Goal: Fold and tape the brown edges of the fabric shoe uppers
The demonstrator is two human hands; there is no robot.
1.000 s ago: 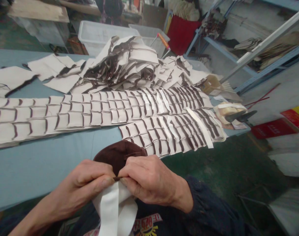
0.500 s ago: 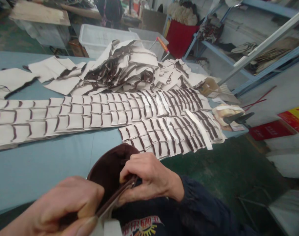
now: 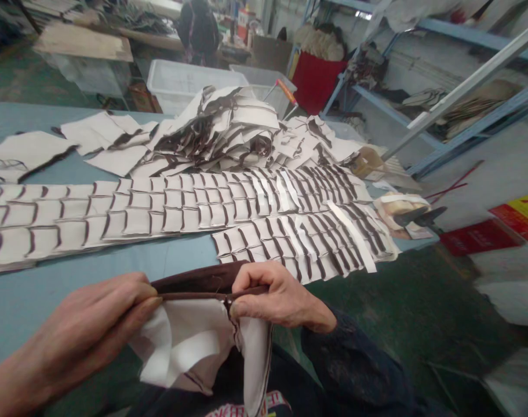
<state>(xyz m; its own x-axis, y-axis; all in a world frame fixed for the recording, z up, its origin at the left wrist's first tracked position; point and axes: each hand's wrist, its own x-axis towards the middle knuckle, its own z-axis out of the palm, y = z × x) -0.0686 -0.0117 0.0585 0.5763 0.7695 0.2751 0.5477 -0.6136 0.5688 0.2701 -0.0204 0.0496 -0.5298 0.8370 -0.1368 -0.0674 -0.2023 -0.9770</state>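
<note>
A white fabric piece (image 3: 198, 330) with a dark brown edge is stretched between both hands near the body. My left hand (image 3: 116, 313) pinches its brown edge at the left. At the right, my right hand (image 3: 275, 295) grips the same edge beside a vertical seam, thumb in front. The white side faces me and hangs down in loose folds, with a pale strip curling across it. Beyond the hands, long rows of overlapping white pieces with dark edges (image 3: 133, 208) lie on the blue table (image 3: 11, 324).
A heap of loose white and brown pieces (image 3: 246, 116) lies behind the rows. White plastic bins (image 3: 181, 75) stand past the table. A small cardboard box (image 3: 368, 162) and a wrapped bundle with dark handles (image 3: 403, 205) sit at the right end. Blue shelving (image 3: 389, 104) rises at right.
Both hands have pulled the brown edge out level. The fabric has turned, so its white side now shows, and my left hand has moved up and away from the camera.
</note>
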